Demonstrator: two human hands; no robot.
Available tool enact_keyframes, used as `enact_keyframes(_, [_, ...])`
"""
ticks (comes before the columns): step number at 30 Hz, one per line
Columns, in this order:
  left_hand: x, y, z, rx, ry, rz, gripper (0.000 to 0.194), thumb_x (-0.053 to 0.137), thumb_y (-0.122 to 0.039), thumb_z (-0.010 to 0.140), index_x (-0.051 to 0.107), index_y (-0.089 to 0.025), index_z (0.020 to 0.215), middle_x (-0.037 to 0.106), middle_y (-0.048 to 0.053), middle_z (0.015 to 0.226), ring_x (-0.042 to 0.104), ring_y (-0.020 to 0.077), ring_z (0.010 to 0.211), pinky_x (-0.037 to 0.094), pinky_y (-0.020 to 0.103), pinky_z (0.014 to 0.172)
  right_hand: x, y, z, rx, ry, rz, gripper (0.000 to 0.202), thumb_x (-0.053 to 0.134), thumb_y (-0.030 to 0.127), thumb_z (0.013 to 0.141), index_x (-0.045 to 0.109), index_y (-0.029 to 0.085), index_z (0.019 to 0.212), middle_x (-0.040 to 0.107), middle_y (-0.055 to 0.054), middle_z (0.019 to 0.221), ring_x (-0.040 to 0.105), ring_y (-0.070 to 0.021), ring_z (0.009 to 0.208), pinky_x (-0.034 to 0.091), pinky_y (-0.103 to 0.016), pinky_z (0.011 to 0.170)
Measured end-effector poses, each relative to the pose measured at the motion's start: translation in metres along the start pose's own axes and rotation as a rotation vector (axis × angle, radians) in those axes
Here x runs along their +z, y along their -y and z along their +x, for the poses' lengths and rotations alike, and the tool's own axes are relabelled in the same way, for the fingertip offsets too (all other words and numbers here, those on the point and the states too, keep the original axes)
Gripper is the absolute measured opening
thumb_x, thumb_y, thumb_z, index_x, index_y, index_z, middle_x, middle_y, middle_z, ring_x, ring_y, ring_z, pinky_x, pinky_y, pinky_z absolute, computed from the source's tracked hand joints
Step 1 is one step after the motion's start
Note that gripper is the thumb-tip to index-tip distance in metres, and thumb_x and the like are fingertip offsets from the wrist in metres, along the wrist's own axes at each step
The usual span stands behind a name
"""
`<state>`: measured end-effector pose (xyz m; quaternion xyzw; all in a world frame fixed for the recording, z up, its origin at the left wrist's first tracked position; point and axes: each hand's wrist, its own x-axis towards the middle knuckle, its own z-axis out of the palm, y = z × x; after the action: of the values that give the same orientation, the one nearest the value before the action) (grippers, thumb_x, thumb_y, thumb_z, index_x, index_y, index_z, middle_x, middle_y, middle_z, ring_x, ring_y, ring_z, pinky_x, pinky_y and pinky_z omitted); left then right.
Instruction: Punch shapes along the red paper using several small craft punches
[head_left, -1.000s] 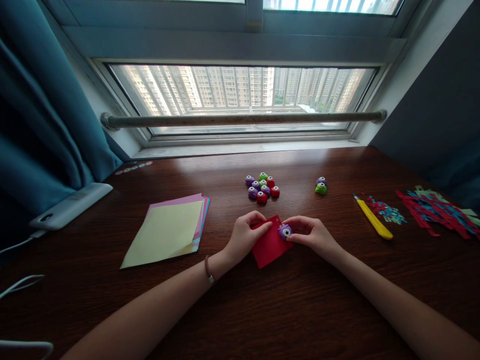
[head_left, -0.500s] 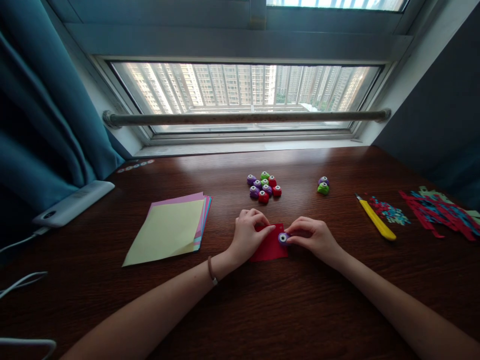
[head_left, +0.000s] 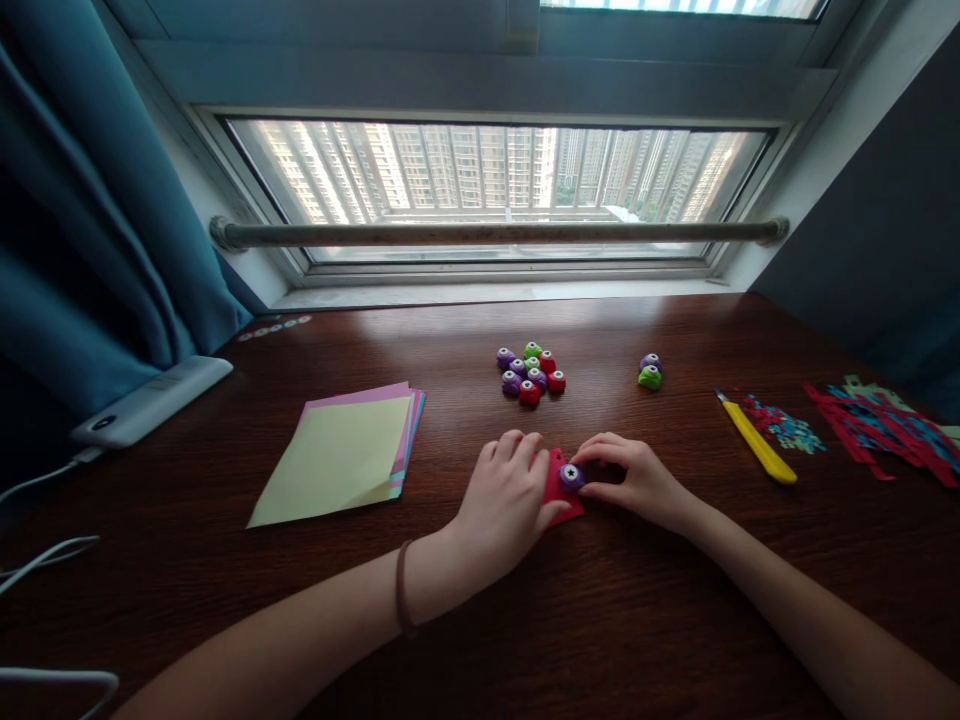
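Observation:
A small purple craft punch with a star mark on its white top sits at the right side of a red sheet of paper. My right hand pinches the punch between thumb and fingers from the right. Over the left part of the paper lies my left hand, open, its thumb apart from the fingers and close to the punch. Most of the paper is hidden under that hand. A small hole shows near the paper's top edge.
Several purple, green and red punches stand farther back, with a green punch and a purple one to their right. Stacked coloured paper lies left. At right are a yellow craft knife, confetti and paper strips.
My left hand has shifted right and nearer the punch, loosening from its pinch on the paper and covering more of it. My right hand keeps its hold on the punch.

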<state>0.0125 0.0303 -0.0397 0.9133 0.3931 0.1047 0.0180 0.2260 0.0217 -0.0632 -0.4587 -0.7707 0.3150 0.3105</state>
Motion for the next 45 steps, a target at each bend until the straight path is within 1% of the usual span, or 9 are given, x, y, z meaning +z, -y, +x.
enact_keyframes(4, [0.010, -0.005, -0.009, -0.003, 0.125, 0.093, 0.069, 0.058, -0.056, 0.076, 0.043, -0.010, 0.125, 0.040, 0.016, 0.131, 0.035, 0.0335, 0.116, 0.034, 0.043, 0.093, -0.006, -0.001, 0.000, 0.002, 0.042, 0.018, 0.024, 0.068, 0.028, 0.072, 0.066, 0.022, 0.096, 0.061, -0.005, 0.093, 0.056, -0.0179, 0.081, 0.046, -0.030, 0.072])
enact_keyframes(8, [0.018, -0.005, -0.010, -0.009, 0.162, 0.123, 0.069, 0.049, -0.056, 0.082, 0.038, -0.008, 0.129, 0.033, 0.017, 0.136, 0.032, 0.0338, 0.120, 0.032, 0.044, 0.095, -0.011, 0.000, 0.001, -0.008, 0.098, 0.044, 0.023, 0.067, 0.027, 0.074, 0.066, 0.023, 0.096, 0.062, -0.004, 0.092, 0.056, -0.0175, 0.084, 0.046, -0.028, 0.074])
enact_keyframes(13, [0.018, -0.004, -0.010, -0.007, 0.164, 0.134, 0.055, 0.045, -0.046, 0.087, 0.040, -0.011, 0.129, 0.035, 0.015, 0.135, 0.036, 0.0324, 0.118, 0.036, 0.043, 0.092, -0.009, 0.000, 0.000, 0.000, 0.087, 0.043, 0.023, 0.068, 0.031, 0.073, 0.066, 0.022, 0.094, 0.061, -0.004, 0.090, 0.056, -0.0167, 0.079, 0.046, -0.028, 0.070])
enact_keyframes(18, [0.020, -0.005, -0.011, -0.013, 0.156, 0.132, 0.058, 0.052, -0.045, 0.084, 0.039, -0.011, 0.129, 0.035, 0.016, 0.135, 0.037, 0.0319, 0.116, 0.038, 0.042, 0.090, -0.005, -0.001, -0.001, 0.007, 0.067, 0.017, 0.022, 0.069, 0.032, 0.072, 0.066, 0.022, 0.091, 0.060, -0.004, 0.087, 0.054, -0.0162, 0.077, 0.045, -0.027, 0.069])
enact_keyframes(31, [0.016, -0.007, -0.011, -0.018, 0.179, 0.069, 0.058, 0.052, -0.043, 0.085, 0.038, -0.010, 0.130, 0.033, 0.018, 0.135, 0.034, 0.0318, 0.118, 0.034, 0.044, 0.095, -0.004, -0.001, 0.000, -0.011, 0.067, -0.017, 0.022, 0.070, 0.031, 0.071, 0.064, 0.022, 0.090, 0.060, -0.003, 0.086, 0.053, -0.0156, 0.077, 0.043, -0.027, 0.069])
enact_keyframes(36, [0.011, -0.005, -0.008, -0.019, 0.173, 0.033, 0.061, 0.051, -0.049, 0.083, 0.041, -0.009, 0.127, 0.035, 0.018, 0.134, 0.033, 0.0322, 0.119, 0.033, 0.045, 0.095, -0.007, 0.000, 0.001, -0.003, 0.084, 0.008, 0.029, 0.071, 0.033, 0.069, 0.064, 0.022, 0.096, 0.060, -0.003, 0.087, 0.053, -0.0161, 0.078, 0.043, -0.027, 0.069])
enact_keyframes(39, [0.003, -0.007, -0.007, -0.023, 0.120, 0.054, 0.066, 0.047, -0.054, 0.084, 0.035, -0.011, 0.132, 0.029, 0.015, 0.139, 0.028, 0.0312, 0.123, 0.030, 0.047, 0.098, -0.010, -0.001, 0.001, 0.012, 0.093, 0.043, 0.035, 0.072, 0.035, 0.069, 0.062, 0.021, 0.100, 0.060, -0.003, 0.088, 0.054, -0.0162, 0.078, 0.043, -0.027, 0.069])
enact_keyframes(42, [-0.007, -0.016, -0.013, 0.073, 0.036, 0.099, 0.069, 0.037, -0.056, 0.087, 0.020, -0.013, 0.138, 0.014, 0.007, 0.145, 0.014, 0.0258, 0.131, 0.019, 0.046, 0.104, -0.011, -0.001, 0.001, 0.023, 0.076, 0.089, 0.037, 0.070, 0.036, 0.072, 0.059, 0.019, 0.103, 0.060, -0.003, 0.086, 0.054, -0.0152, 0.076, 0.043, -0.026, 0.067])
enact_keyframes(45, [-0.011, -0.029, -0.022, 0.168, 0.009, 0.119, 0.071, 0.028, -0.058, 0.088, 0.008, -0.013, 0.140, 0.004, 0.003, 0.146, 0.001, 0.0215, 0.133, 0.009, 0.044, 0.107, -0.011, 0.000, 0.000, 0.035, 0.045, 0.114, 0.032, 0.064, 0.034, 0.077, 0.058, 0.018, 0.105, 0.060, -0.003, 0.088, 0.054, -0.0140, 0.076, 0.043, -0.025, 0.066])
